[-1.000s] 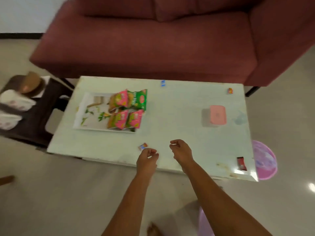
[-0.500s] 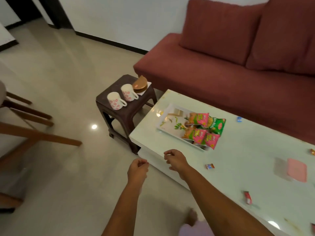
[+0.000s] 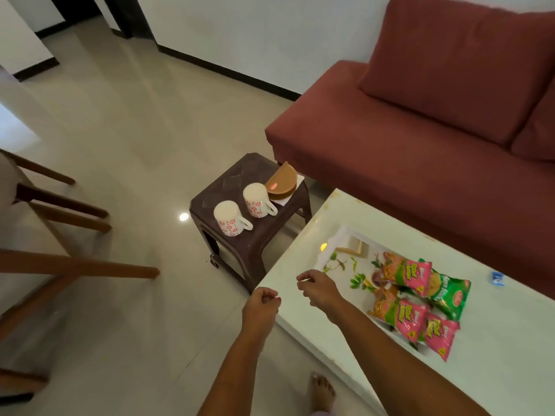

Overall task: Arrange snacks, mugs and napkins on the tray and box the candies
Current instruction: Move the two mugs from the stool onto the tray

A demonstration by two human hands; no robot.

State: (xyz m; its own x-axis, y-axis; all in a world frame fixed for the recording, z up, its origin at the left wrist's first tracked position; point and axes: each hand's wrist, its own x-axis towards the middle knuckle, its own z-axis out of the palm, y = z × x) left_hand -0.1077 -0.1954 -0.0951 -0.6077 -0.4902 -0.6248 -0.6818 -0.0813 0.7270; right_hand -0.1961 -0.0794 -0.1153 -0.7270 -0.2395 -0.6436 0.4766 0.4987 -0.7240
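Two floral mugs (image 3: pixel 229 219) stand on the stool (image 3: pixel 240 175) beyond the tray's (image 3: pixel 339 235) bare end, seemingly left free for them. The left hand (image 3: pixel 261 307) is fisted and the right hand (image 3: pixel 319 291) loosely curled, both empty.

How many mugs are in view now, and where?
2. Both are on the stool: the near mug at its front, the far mug just behind it. None are on the tray.

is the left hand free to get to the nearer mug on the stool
Probably yes: the left hand looks empty, and nothing stands between it and the nearer mug on the stool; it would need a forward reach.
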